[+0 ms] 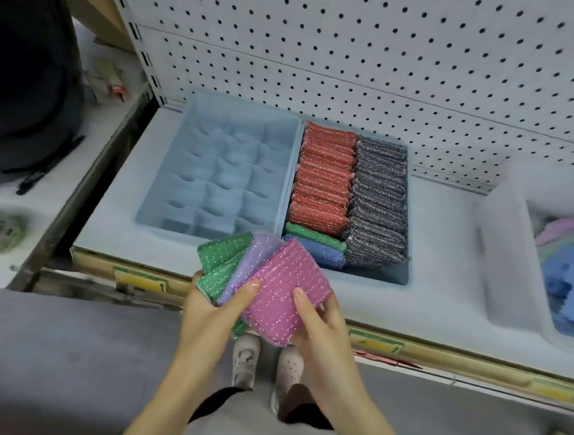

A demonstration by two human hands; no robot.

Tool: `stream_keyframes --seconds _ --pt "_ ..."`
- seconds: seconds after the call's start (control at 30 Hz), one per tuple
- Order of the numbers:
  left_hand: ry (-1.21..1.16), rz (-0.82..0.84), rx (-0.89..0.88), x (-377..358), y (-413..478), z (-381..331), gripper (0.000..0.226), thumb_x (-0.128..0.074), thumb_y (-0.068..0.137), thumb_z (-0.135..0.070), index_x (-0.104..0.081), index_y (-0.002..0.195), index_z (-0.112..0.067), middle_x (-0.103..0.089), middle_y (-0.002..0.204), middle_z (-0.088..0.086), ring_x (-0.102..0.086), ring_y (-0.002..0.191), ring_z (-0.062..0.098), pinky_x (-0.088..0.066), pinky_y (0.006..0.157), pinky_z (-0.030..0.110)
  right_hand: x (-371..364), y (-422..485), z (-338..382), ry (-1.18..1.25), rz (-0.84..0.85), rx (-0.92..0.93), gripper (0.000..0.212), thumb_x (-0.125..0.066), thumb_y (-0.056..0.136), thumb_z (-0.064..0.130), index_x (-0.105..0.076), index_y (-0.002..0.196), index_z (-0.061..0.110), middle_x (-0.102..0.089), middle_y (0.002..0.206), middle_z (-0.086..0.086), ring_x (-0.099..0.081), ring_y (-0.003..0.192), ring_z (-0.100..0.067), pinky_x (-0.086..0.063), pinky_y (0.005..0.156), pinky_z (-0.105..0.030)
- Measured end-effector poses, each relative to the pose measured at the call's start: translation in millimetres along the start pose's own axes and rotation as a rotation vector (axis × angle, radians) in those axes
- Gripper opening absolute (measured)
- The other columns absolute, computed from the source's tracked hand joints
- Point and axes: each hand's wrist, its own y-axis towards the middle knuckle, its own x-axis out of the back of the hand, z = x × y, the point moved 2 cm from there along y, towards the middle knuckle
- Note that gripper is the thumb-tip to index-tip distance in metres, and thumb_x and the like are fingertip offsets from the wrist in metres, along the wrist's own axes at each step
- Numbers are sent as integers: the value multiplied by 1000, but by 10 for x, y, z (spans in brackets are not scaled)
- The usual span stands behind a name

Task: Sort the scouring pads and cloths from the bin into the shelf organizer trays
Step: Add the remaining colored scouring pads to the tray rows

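Observation:
My left hand (215, 309) grips a fanned stack of glittery scouring pads over the shelf's front edge: a green pad (222, 258), a purple pad (255, 257) and a pink pad (285, 291) on top. My right hand (316, 326) pinches the pink pad's right side. Behind them a blue tray (401, 277) holds standing rows of red pads (323, 179) and grey pads (377, 204), with a green pad (313, 235) and a blue pad (320, 252) at its front. Left of it stands a blue divided organizer tray (156, 207) with bare cells.
A translucent bin (504, 268) at the right holds blue and pink cloths (573, 274). A white pegboard (393, 71) backs the shelf. A dark bag (22, 76) sits on the left shelf. Grey floor and my shoes (267, 366) lie below.

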Motion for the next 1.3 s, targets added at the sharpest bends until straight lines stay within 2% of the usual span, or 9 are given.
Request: stream_keyframes --seconds 0.17,0.33,0.43,0.57,0.73,0.87,1.07,1.2,1.3 --pt "14 33 1 52 84 -64 40 -69 82 -4 -61 119 -14 -72 108 8 -70 97 24 -56 82 41 -16 95 38 -13 57 -63 49 -73 72 23 -59 118 23 -70 113 -2 -66 108 -23 -49 99 -47" --pt "18 137 9 -48 140 -224 44 -71 74 -19 -63 118 -19 -74 106 0 -70 97 17 -58 80 32 -59 202 152 -115 44 -11 48 -74 76 27 -55 120 25 -70 113 1 -67 106 -19 -51 96 -46" --pt "34 157 2 -117 205 -287 48 -81 67 -21 -65 112 -19 -74 104 0 -71 96 17 -57 80 31 -79 264 184 -111 21 19 42 -70 84 19 -54 122 23 -70 112 1 -67 103 -16 -53 93 -46" --pt "32 64 -3 -110 315 -308 55 -85 61 -24 -65 112 -19 -74 102 -1 -71 96 19 -53 81 35 -97 344 224 -127 39 7 38 -69 85 20 -56 121 21 -71 110 2 -68 99 -14 -56 89 -38" --pt "45 34 -31 -95 486 -344 61 -85 62 -21 -63 118 -16 -74 105 0 -70 98 18 -53 86 35 80 521 498 -194 73 73 35 -70 77 31 -65 107 12 -70 96 -4 -66 86 -16 -53 74 -24" --pt "56 88 -58 -213 534 -370 60 -77 65 -23 -61 121 -15 -73 109 2 -69 101 19 -57 84 31 102 604 620 -67 154 47 35 -76 76 18 -64 106 6 -72 95 -4 -67 90 -16 -55 80 -29" --pt "40 54 -83 -358 534 -370 64 -79 66 -25 -56 125 -17 -71 112 5 -68 103 22 -53 94 49 -39 569 558 154 132 24 50 -71 70 5 -60 118 4 -69 112 -13 -67 101 -22 -54 85 -32" --pt "35 54 -68 -336 512 -360 78 -83 57 -39 -55 125 -16 -70 113 5 -68 104 23 -52 94 52 -12 530 509 129 84 40 46 -68 77 8 -58 122 6 -69 114 -11 -66 105 -24 -55 85 -33" --pt "26 53 -43 -314 482 -336 69 -84 64 -36 -56 124 -17 -70 113 4 -68 104 23 -51 95 52 26 492 498 67 57 60 40 -64 86 4 -55 124 11 -68 116 -8 -65 107 -23 -56 84 -37"
